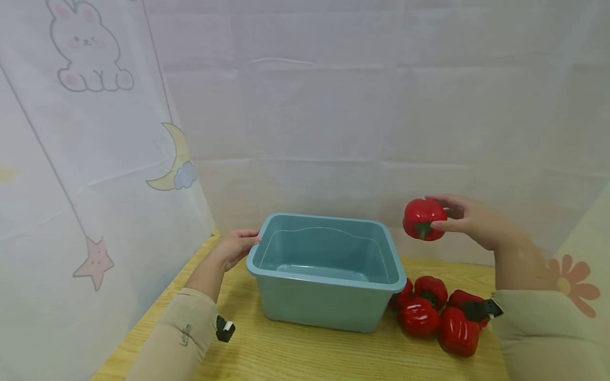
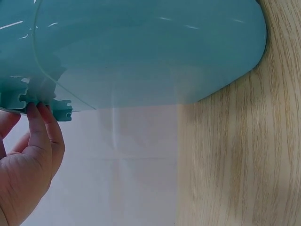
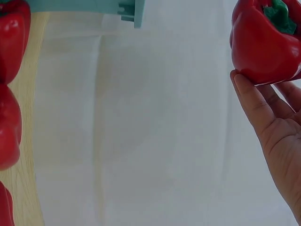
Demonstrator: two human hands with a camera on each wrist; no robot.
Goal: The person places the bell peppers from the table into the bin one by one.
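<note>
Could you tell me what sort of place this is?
Probably a staged tabletop set rather than a kitchen: a wooden table screened by white cloth printed with a rabbit, holding only a teal bin and glossy red peppers.

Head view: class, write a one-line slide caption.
Right hand holds a glossy red bell pepper above the table; left hand grips the teal plastic tub.

Pile of peppers (image 1: 436,315): the bin (image 1: 329,304) hides part of the leftmost one from us.
Held pepper (image 3: 266,40): cut off at our right wrist view's edge.
</note>
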